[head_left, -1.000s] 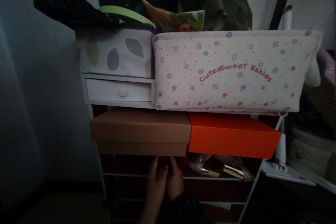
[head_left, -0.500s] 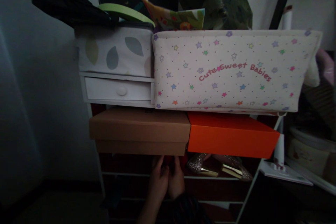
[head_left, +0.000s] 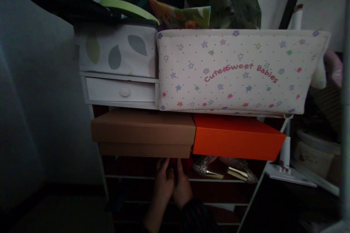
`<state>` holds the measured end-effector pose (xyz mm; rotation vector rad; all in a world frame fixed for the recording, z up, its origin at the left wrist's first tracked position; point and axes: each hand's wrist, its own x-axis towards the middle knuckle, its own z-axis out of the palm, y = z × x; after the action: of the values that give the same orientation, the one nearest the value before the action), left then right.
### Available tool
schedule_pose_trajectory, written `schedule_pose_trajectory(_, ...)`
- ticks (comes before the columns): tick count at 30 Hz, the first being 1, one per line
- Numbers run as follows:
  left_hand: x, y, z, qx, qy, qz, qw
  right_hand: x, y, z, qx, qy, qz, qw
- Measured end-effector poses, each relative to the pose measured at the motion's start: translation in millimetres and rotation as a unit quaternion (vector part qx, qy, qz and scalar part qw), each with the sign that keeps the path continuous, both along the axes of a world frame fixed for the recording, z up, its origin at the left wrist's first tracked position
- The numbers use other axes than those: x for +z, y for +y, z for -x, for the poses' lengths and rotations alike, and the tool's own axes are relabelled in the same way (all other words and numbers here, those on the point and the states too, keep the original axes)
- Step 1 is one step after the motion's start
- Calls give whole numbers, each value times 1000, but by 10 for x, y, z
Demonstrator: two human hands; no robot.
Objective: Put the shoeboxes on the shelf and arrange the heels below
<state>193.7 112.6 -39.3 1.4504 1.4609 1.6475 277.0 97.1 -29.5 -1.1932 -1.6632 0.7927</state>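
My left hand (head_left: 163, 184) and my right hand (head_left: 182, 188) are side by side at the shoe rack's upper open shelf (head_left: 131, 177), just under a brown cardboard box (head_left: 143, 129). Their thumbs are close together, and the fingers curl round a dark red thing (head_left: 187, 164) in the shadow. Its kind is hard to make out, since the hands and the box cover most of it. Right of my right hand lies a pair of glittery high-heeled shoes (head_left: 201, 165) with gold heels. An orange box (head_left: 237, 138) stands over them, beside the brown one.
On top are a white star-print fabric bin (head_left: 235, 69), a leaf-print fabric box (head_left: 117, 51) and a small white drawer (head_left: 120, 91). A grey wall (head_left: 41, 98) closes off the left. At the right stand a round tub (head_left: 317, 156) and a white slab-like object (head_left: 291, 174).
The whole view has shifted slightly, so things sit a little further up and left. Both hands keep their place under the brown box, with almost the same finger pose.
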Motion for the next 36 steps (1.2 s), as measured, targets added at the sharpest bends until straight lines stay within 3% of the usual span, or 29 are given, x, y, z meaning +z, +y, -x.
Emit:
schedule_pose_trajectory(3, 8, -12, 25, -3, 5, -5, 1000, 168, -65, -158, -39, -95, -42, 994)
schedule_pose_trajectory(7, 46, -97, 82, 17, 1, -16, 1000, 335, -32, -676, -124, -158, -53, 978)
schedule_pose_trajectory(10, 111, -235, 50, 30, -24, -23, 999, 317, 88, -1137, -190, -210, -25, 959)
schedule_pose_trajectory(13, 136, -346, -129, -36, -70, -8, 997, 210, 200, -1405, -204, -260, -13, 944)
schedule_pose_trajectory(17, -14, -312, -526, -155, -178, 69, 969, 59, 256, -1393, -197, -317, -8, 928)
schedule_pose_trajectory(21, -161, -198, -854, -201, -312, 137, 919, -39, 243, -1270, -220, -352, 5, 910)
schedule_pose_trajectory(27, -55, -223, -1096, -253, -452, 134, 845, -57, 229, -1295, -233, -347, 3, 908)
schedule_pose_trajectory(33, -131, -219, -1256, -236, -452, 116, 852, 47, 230, -1441, -212, -265, -22, 940)
schedule_pose_trajectory(36, -131, -241, -1286, -281, -409, 94, 863, 62, 227, -1468, -200, -202, -40, 958)
